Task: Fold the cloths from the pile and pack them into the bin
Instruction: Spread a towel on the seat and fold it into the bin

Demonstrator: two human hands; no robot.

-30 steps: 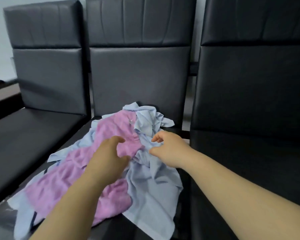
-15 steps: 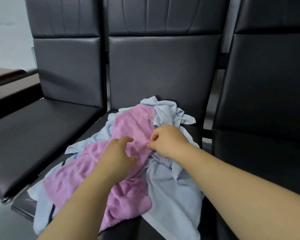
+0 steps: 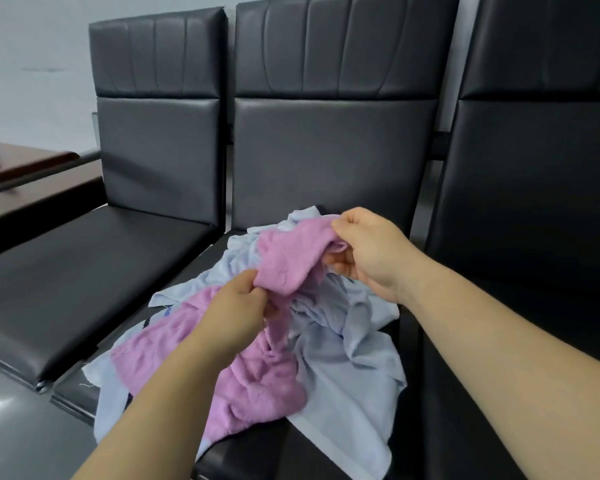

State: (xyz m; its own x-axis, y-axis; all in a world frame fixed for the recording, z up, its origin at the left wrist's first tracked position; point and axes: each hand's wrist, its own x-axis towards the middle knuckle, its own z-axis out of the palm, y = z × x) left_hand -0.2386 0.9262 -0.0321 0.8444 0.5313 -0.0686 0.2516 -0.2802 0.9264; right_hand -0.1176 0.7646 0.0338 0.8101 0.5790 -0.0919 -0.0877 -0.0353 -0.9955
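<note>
Your right hand (image 3: 371,252) pinches the top end of the pink cloth (image 3: 291,261) between thumb and curled fingers, and your left hand (image 3: 236,315) pinches the same cloth lower down along its near edge. The stretch between the two grips is raised off the pile. The rest of the pink cloth trails down under your left forearm and lies crumpled on the blue cloths (image 3: 347,368).

The whole pile sits on the middle seat (image 3: 253,455). Blue fabric hangs over that seat's front edge, and on the right it reaches close to the neighbouring chair (image 3: 534,202). The middle backrest (image 3: 326,161) stands just behind your right hand. The left seat (image 3: 94,282) is bare, with a wooden table (image 3: 25,168) beyond it at the far left.

Half a second ago both hands rested low on the pile and the pink cloth lay flat. Now its top end is up in the air and your right hand has moved up and back toward the backrest.

Both forearms reach in from the bottom edge. The back of each hand is turned toward you, with the knuckles bent.
</note>
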